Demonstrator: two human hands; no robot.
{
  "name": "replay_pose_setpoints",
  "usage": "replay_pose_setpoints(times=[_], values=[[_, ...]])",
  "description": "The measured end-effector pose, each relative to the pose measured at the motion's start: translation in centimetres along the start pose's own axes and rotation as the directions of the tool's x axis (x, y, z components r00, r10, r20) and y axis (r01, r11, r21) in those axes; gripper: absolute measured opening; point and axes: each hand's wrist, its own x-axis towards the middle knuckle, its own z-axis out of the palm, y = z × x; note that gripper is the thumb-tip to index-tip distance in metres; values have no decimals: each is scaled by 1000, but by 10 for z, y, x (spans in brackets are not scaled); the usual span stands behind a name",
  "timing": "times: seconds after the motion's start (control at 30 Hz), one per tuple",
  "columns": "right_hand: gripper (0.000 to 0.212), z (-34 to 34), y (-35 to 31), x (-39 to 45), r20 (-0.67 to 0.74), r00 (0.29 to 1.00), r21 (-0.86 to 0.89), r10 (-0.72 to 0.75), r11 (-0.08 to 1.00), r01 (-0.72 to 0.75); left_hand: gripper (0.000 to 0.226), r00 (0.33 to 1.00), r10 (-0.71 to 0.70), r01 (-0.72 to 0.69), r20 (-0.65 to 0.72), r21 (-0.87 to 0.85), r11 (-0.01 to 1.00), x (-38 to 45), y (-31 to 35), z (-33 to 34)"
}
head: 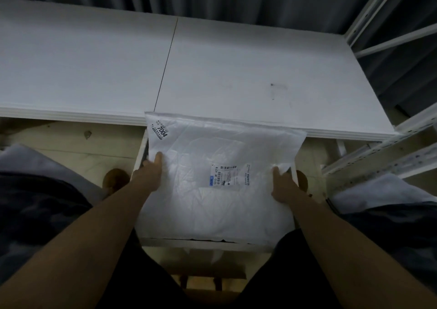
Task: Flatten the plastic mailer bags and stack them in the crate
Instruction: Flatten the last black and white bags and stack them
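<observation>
Both my arms reach forward and down. My left hand (151, 168) holds the left edge of the white bag (212, 178), fingers curled round it and thumb lying on top. My right hand (282, 185) pinches the right edge (the plastic bunches there). The bag lies spread over the white crate (203, 243) on the floor, its far edge against the white table (236, 72). It is wrinkled, with a shipping label (228, 175) near the middle and "7004" printed at the far left corner.
</observation>
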Motion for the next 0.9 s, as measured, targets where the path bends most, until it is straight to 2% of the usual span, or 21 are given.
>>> replay_pose_setpoints(times=[0.1, 0.13, 0.3, 0.37, 0.43, 0.5, 0.57, 0.63, 0.67, 0.7, 0.73, 0.77, 0.9], values=[[65, 9, -6, 6, -127, 991, -163, -34, 986, 13, 72, 1000, 6, -6, 1, 197, 980, 4, 3, 3], [65, 12, -8, 6, -130, 991, -199, -42, 980, 15, 74, 1000, 7, -8, 7, 232, 973, 5, 4, 4], [61, 17, -16, 14, -40, 996, -339, -81, 939, 63, 74, 999, -26, 12, 40, 324, 946, 17, 11, 11], [63, 17, -15, 15, -25, 999, -383, -48, 923, 35, 74, 997, -30, 2, 66, 387, 922, 19, 12, 9], [57, 15, -17, 19, -18, 1000, -507, -11, 862, 0, 80, 994, -46, -7, 98, 487, 873, 22, 14, 10], [34, 7, -29, 22, -51, 996, -635, -70, 772, 22, 82, 986, -91, 1, 136, 549, 836, 25, 20, 12], [26, -1, -43, 28, -63, 968, -654, -244, 743, 145, 60, 992, -64, -6, 105, 556, 831, 30, 31, 11], [41, -1, -53, 31, -63, 872, -609, -485, 711, 351, 40, 999, 48, -38, -6, 514, 857, 31, 42, 4], [58, 1, -58, 33, -78, 811, -609, -580, 672, 421, 47, 986, 150, -96, -75, 486, 869, 35, 44, 5], [78, 5, -60, 31, -86, 780, -624, -620, 644, 444, 62, 961, 256, -176, -106, 479, 860, 35, 47, 9], [97, 10, -62, 29, -89, 774, -611, -627, 648, 455, 79, 936, 339, -252, -99, 484, 838, 35, 49, 13], [111, 16, -61, 30, -47, 799, -585, -600, 665, 465, 94, 921, 383, -306, -75, 471, 828, 36, 50, 17], [129, 40, -53, 50, 114, 855, -496, -506, 717, 490, 128, 930, 365, -353, 38, 360, 864, 51, 53, 31]])
